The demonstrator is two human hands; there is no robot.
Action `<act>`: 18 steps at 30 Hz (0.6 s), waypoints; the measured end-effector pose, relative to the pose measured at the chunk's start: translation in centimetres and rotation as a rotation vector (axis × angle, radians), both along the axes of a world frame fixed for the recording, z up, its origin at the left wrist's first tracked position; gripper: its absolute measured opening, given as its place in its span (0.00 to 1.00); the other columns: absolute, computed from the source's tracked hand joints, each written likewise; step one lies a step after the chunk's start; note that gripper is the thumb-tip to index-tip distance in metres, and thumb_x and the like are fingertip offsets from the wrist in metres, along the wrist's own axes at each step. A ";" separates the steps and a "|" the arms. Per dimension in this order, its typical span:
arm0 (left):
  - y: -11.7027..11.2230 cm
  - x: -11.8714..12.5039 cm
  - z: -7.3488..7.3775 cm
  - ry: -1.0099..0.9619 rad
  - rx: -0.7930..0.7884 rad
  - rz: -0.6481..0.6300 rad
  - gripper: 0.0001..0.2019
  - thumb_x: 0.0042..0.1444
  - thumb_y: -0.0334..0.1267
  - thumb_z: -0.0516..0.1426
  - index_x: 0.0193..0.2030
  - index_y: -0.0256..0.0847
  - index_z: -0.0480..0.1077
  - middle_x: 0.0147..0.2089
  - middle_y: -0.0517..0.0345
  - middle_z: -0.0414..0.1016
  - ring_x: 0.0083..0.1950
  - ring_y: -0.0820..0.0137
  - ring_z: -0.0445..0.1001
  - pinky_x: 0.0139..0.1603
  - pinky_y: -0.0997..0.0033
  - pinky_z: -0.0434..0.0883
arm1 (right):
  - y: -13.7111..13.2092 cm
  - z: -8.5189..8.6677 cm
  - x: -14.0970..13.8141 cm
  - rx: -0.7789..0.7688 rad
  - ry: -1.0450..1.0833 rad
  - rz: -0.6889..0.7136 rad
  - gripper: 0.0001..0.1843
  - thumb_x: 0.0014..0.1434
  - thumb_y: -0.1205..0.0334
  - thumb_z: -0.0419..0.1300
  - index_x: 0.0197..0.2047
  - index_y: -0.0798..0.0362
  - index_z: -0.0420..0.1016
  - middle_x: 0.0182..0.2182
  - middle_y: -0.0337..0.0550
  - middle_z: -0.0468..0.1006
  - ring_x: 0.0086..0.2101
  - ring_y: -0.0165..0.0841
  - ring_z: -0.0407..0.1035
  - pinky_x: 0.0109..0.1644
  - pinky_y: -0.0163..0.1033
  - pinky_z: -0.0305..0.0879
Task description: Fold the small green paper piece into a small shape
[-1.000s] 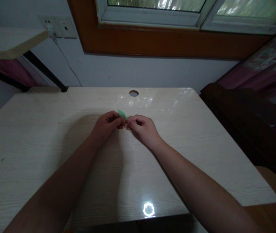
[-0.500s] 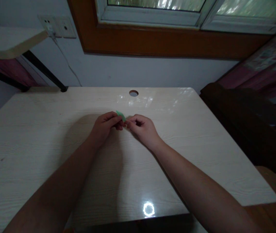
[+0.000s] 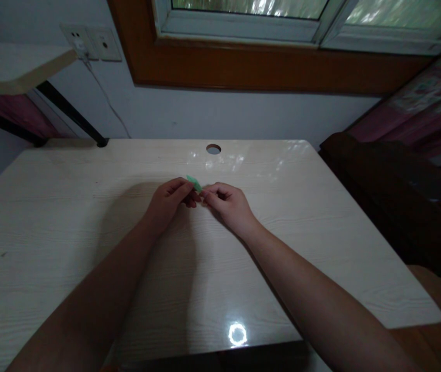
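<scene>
A small piece of green paper (image 3: 194, 182), which looks folded, is held between my two hands over the middle of the desk. My left hand (image 3: 171, 199) pinches it from the left between thumb and fingers. From the right, my right hand (image 3: 226, 200) is closed, with its thumb and fingertips at the paper's lower right end. The fingers cover part of the paper, so its full shape is hidden.
The pale wood-grain desk (image 3: 305, 243) has a round cable hole (image 3: 213, 149) near its back edge. Black shelf legs (image 3: 73, 113) stand at the back left under a raised shelf (image 3: 18, 67). Dark furniture (image 3: 383, 196) is beyond the right edge.
The green paper has tilted slightly and shows a bit more between the fingers. Both hands have stayed almost in place.
</scene>
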State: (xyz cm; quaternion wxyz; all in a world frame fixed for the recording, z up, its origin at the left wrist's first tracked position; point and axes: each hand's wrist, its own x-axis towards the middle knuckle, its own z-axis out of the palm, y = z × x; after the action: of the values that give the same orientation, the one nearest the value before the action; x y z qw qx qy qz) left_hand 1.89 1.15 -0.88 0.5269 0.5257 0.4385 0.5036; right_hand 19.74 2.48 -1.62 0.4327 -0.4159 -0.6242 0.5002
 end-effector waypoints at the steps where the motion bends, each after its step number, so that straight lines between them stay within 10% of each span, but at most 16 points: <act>1: 0.0 0.1 0.1 0.027 0.003 0.006 0.12 0.59 0.44 0.61 0.31 0.37 0.74 0.29 0.56 0.78 0.28 0.74 0.73 0.32 0.74 0.69 | 0.0 0.0 0.0 0.003 0.003 0.005 0.11 0.57 0.54 0.64 0.33 0.54 0.79 0.27 0.41 0.78 0.27 0.29 0.68 0.33 0.36 0.63; 18: 0.1 0.0 -0.2 0.027 0.022 0.082 0.07 0.54 0.38 0.63 0.29 0.38 0.73 0.28 0.59 0.78 0.28 0.74 0.71 0.33 0.74 0.69 | -0.1 0.0 0.0 0.018 -0.013 0.010 0.09 0.56 0.57 0.64 0.32 0.54 0.79 0.27 0.40 0.78 0.27 0.29 0.66 0.33 0.36 0.62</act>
State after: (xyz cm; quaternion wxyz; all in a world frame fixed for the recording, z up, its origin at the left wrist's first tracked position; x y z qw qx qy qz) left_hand 1.90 1.22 -1.09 0.4942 0.5199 0.4609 0.5225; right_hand 19.79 2.42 -1.60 0.4300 -0.4122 -0.6335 0.4938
